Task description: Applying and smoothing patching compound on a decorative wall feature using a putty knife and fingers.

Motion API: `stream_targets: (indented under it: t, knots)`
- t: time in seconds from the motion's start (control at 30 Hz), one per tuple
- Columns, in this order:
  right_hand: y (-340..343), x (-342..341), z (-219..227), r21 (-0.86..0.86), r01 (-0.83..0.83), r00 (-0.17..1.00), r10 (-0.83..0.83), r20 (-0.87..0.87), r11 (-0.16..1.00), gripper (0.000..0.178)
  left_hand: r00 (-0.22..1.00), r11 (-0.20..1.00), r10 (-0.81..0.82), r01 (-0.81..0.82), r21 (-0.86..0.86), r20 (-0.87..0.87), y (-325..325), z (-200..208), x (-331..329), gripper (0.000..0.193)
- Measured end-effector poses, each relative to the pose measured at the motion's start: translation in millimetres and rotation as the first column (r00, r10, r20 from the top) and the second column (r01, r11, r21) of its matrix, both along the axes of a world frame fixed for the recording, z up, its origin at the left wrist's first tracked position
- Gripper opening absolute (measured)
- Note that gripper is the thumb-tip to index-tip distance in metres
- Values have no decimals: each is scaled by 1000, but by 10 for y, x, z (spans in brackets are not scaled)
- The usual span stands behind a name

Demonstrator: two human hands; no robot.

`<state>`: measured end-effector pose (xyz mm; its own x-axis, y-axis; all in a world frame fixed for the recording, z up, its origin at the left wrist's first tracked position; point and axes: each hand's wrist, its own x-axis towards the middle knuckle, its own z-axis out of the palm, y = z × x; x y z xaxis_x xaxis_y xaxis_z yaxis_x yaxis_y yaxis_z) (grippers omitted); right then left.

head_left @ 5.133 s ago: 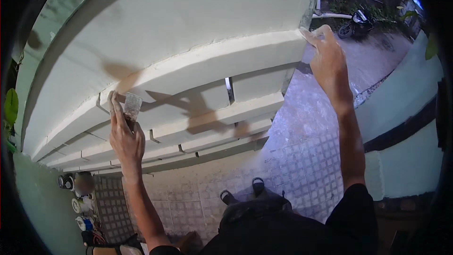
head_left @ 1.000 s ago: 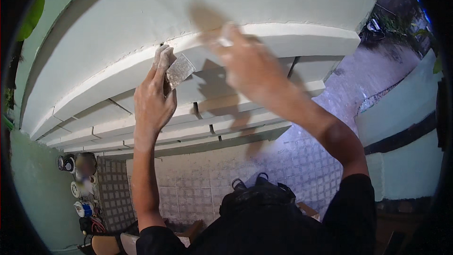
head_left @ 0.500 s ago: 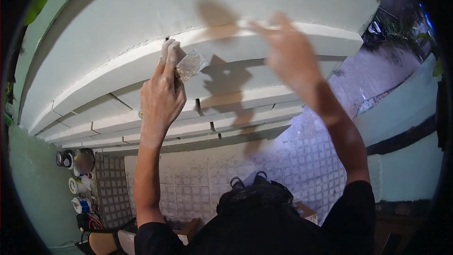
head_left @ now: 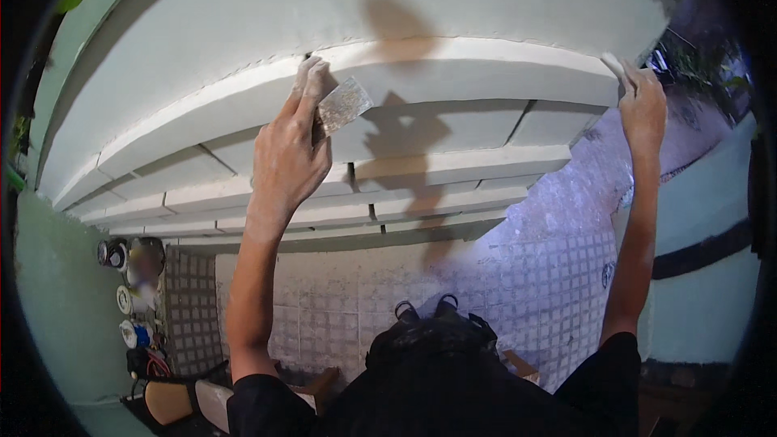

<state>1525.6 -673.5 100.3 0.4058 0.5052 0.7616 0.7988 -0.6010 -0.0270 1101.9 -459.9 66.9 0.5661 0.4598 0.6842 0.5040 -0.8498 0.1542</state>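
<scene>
My left hand [head_left: 293, 150], dusty at the fingertips, is closed on a small flat square plate [head_left: 345, 105] with a speckled grey-brown face. Its first two fingers reach up to the top edge of a pale plaster ledge [head_left: 477, 73], beside a small dark gap. The thumb is hidden. At the ledge's far right end, my right hand [head_left: 645, 109] touches the corner with whitish fingers stretched out and nothing visible in them.
Below the ledge run several stepped pale mouldings [head_left: 445, 166] with dark joints. A patterned tile floor [head_left: 324, 299] lies underneath. Pails and cans [head_left: 125, 299] stand at the left by a green wall [head_left: 65, 307]; chairs [head_left: 168, 401] are at the lower left.
My right hand has swung right, from above the middle of the ledge to its right end. My left hand stays on the ledge, holding the square plate.
</scene>
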Motion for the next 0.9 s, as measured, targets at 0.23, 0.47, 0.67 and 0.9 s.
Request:
stream_targets:
  t: [0.23, 0.47, 0.67, 0.9]
  knots:
    - [682, -1208, -182, 67, -265, 964, 266, 2, 962, 46, 973, 989, 150, -146, -32, 178, 254, -25, -615, 74]
    - [1357, -1988, -3, 75, -649, 758, 652, -21, 757, 40, 953, 967, 247, -232, -107, 172, 372, -167, -691, 75]
    - [961, -1277, -119, 142, -555, 820, 568, -71, 820, 42, 967, 975, 220, -217, -39, 125, 361, -109, -795, 78]
    - [1463, -1933, -140, 18, -584, 811, 582, 58, 812, 42, 965, 968, 242, -247, 44, 97, 355, -102, -711, 77]
